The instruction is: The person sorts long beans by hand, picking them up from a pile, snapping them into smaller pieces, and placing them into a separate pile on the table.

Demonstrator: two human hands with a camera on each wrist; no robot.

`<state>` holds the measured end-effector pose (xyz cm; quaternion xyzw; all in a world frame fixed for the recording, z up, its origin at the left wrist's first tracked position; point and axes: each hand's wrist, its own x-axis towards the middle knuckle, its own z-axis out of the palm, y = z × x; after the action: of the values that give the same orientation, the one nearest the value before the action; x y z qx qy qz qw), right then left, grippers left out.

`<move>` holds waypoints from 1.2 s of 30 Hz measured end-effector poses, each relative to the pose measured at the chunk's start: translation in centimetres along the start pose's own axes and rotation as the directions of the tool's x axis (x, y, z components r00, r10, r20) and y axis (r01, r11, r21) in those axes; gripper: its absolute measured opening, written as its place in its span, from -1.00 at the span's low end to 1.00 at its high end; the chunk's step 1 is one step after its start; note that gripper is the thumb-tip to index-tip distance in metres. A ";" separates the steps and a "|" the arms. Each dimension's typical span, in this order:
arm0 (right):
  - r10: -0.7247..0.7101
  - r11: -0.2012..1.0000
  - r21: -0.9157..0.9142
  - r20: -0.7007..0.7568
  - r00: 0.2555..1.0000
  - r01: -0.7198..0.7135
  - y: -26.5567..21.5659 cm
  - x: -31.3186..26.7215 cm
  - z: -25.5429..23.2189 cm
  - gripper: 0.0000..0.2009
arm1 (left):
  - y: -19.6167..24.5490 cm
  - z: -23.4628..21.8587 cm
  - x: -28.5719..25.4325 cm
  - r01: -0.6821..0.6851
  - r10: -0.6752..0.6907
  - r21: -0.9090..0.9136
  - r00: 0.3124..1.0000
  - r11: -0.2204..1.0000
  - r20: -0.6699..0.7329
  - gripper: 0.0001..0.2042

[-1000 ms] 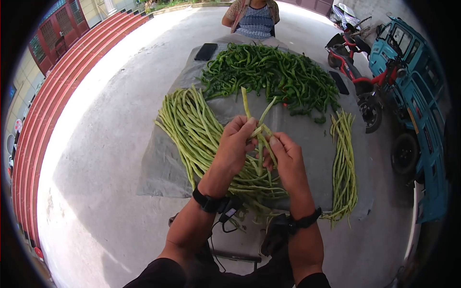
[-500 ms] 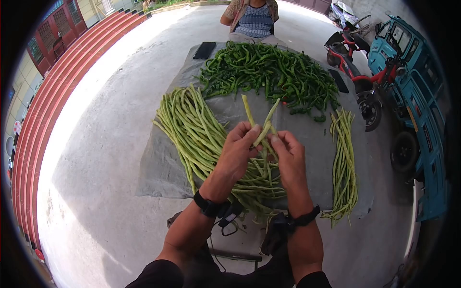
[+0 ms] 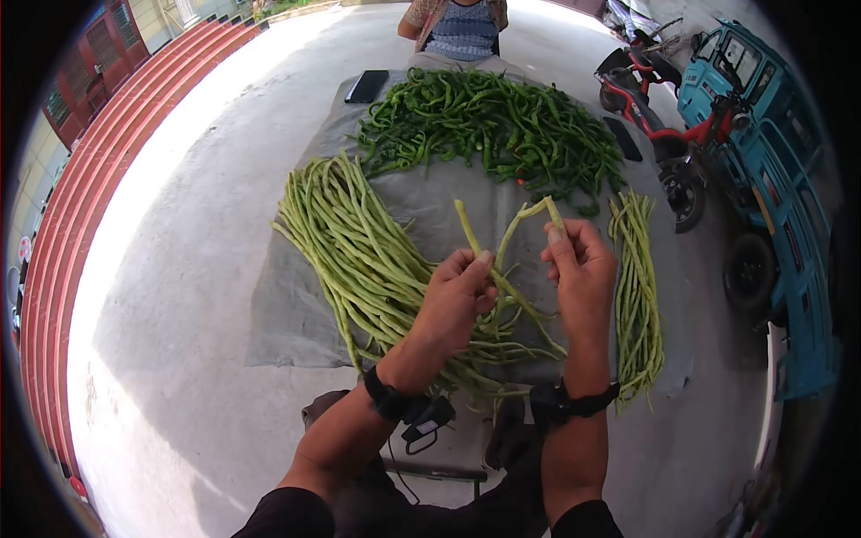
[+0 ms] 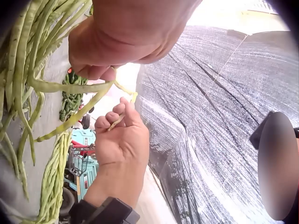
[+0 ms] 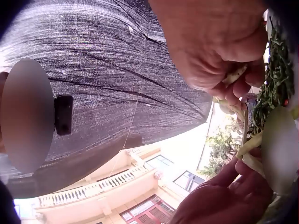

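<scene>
My left hand (image 3: pixel 456 300) pinches pale green long beans between thumb and fingers, just right of a large pile of long beans (image 3: pixel 350 238). One bean end (image 3: pixel 463 224) sticks up past the thumb, and other lengths hang below the hand. A long bean (image 3: pixel 508 235) runs from there up to my right hand (image 3: pixel 587 269), where it bends sharply near the fingertips. The right thumb and fingers pinch its end, as the left wrist view also shows with the bean piece (image 4: pixel 117 122) lying across the right fingers. A smaller bundle of long beans (image 3: pixel 637 305) lies right of that hand.
A grey sheet (image 3: pixel 287 314) covers the table. Green peppers (image 3: pixel 493 125) are heaped at its far side, between two phones, one left (image 3: pixel 367 87) and one right (image 3: pixel 622 139). A person (image 3: pixel 462 31) sits opposite. A red scooter (image 3: pixel 646 108) and blue truck (image 3: pixel 789 206) stand right.
My hands were close together at the beans; the right hand has moved right and up, drawing one bean's bent end away. The left hand stays pinching and has lowered slightly.
</scene>
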<state>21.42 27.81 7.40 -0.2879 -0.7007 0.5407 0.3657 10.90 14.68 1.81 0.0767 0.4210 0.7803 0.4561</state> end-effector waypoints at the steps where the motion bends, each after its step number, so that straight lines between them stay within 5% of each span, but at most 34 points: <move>1: -0.024 1.000 -0.014 -0.005 1.000 0.024 0.1 0.1 -0.2 -0.79 | -0.4 0.3 -0.1 0.005 -0.005 -0.004 1.000 1.000 0.004 -0.81; 8: -0.186 0.961 -0.192 0.086 0.979 0.200 0.3 -0.7 0.3 -0.84 | -2.5 0.8 -0.3 0.028 -0.027 -0.038 0.999 0.999 0.044 -0.82; 13: -0.153 0.885 -0.395 0.254 0.955 0.247 -1.2 -1.9 0.2 -0.90 | -1.7 1.2 -0.1 -0.066 0.067 -0.108 0.998 0.992 0.003 -0.78; 19: -0.158 0.842 -0.454 0.305 0.939 0.290 -1.7 -2.3 0.3 -0.90 | -1.4 0.3 0.1 -0.037 0.064 -0.194 0.989 0.980 0.134 -0.70; 31: -0.103 0.808 -0.485 0.441 0.892 0.334 -1.6 -2.7 0.0 -0.88 | -0.9 0.3 0.2 -0.221 0.215 0.014 0.959 0.975 0.185 -0.65; 36: -0.116 0.758 -0.533 0.457 0.882 0.376 -2.0 -3.1 0.1 -0.91 | -0.4 0.6 0.0 -0.194 0.186 0.036 0.969 0.980 0.163 -0.64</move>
<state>23.10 24.78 8.65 -0.1773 -0.9275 0.2796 0.1734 11.47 15.14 1.93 0.1904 0.3938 0.8007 0.4093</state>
